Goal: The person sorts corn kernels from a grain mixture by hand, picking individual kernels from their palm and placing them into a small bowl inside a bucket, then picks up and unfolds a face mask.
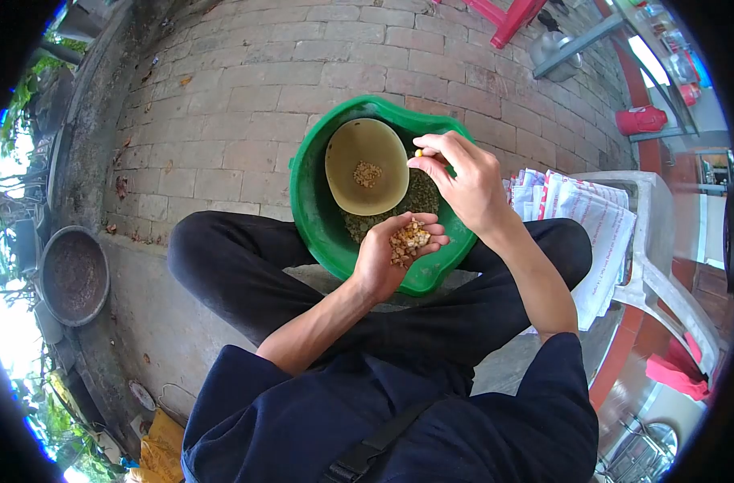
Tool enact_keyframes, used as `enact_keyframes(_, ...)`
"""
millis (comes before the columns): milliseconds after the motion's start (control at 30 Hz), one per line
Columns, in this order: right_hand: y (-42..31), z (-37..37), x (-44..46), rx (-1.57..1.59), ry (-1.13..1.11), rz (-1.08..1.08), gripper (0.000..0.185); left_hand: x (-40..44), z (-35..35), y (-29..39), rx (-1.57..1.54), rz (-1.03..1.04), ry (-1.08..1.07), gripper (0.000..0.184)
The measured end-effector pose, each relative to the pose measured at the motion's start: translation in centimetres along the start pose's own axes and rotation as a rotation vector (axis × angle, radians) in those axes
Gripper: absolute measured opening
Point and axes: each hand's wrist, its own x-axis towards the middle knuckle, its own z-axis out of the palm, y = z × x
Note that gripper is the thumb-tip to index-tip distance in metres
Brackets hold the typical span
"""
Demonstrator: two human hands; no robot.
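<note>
My left hand (380, 259) is turned palm up and cupped, with a heap of corn kernels (409, 240) lying in it. These look yellow, white and brown, perhaps with other grain mixed in. Above and to the right, my right hand (467, 179) pinches a yellow kernel (419, 153) between thumb and fingertips. Both hands are over a green tub (308, 205) between my legs. Inside the tub a beige bowl (355, 145) holds a small pile of pale grains (367, 174). Small greenish-brown pellets or grains (421, 196) cover part of the tub's floor.
Right of my knee, folded printed sacks or papers (596, 233) rest against a white plastic chair (657, 217). A metal kettle (554, 55) and red stool legs (512, 20) stand at the upper right. A round dark basin (74, 275) is at the left, beside brick paving (254, 121).
</note>
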Motion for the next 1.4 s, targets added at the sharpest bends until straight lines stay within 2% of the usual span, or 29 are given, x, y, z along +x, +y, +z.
enact_keyframes(100,0.1,0.0,0.0,0.032,-0.046,0.123,0.017,0.0,0.1,0.0,-0.001,-0.009,0.007,0.039)
enact_keyframes(200,0.8,0.3,-0.5,-0.023,-0.071,0.053,0.015,0.1,-0.1,-0.1,-0.021,0.001,0.004,0.039)
enact_keyframes(267,0.6,-0.1,-0.5,-0.058,-0.178,-0.08,0.014,0.2,0.0,0.0,-0.026,0.002,0.005,0.037)
enact_keyframes(333,-0.1,-0.6,-0.9,-0.057,-0.241,-0.07,0.017,0.1,-0.3,-0.2,-0.032,0.01,0.008,0.036)
enact_keyframes(433,-0.9,-1.2,-1.2,0.001,-0.481,-0.233,0.022,0.2,-0.3,-0.1,-0.12,0.101,0.117,0.03)
enact_keyframes(467,-1.2,-1.2,-1.4,0.005,-0.48,-0.233,0.022,0.1,-0.4,0.1,-0.119,0.101,0.121,0.03)
enact_keyframes(533,-1.7,-1.2,-1.7,0.04,-0.627,-0.273,0.024,-0.2,-0.4,0.6,-0.142,0.097,0.031,0.028)
enact_keyframes(700,-1.5,-0.2,-2.6,-0.075,-0.624,-0.32,0.027,-0.1,-0.5,0.5,-0.127,0.078,0.094,0.026)
enact_keyframes(767,-1.6,-0.2,-2.6,-0.083,-0.62,-0.316,0.013,0.1,-0.7,0.4,-0.121,0.09,0.077,0.025)
enact_keyframes(867,-1.5,-0.1,-2.7,-0.116,-0.637,-0.321,0.012,0.1,-0.7,0.5,-0.153,0.07,0.124,0.025)
enact_keyframes(1200,-1.5,0.4,-3.3,-0.182,-0.62,-0.389,0.01,0.1,-1.1,0.1,-0.141,0.052,0.158,0.022)
enact_keyframes(1400,-1.5,0.1,-3.3,-0.119,-0.673,-0.345,0.014,0.0,-1.2,-0.3,-0.117,0.073,0.07,0.023)
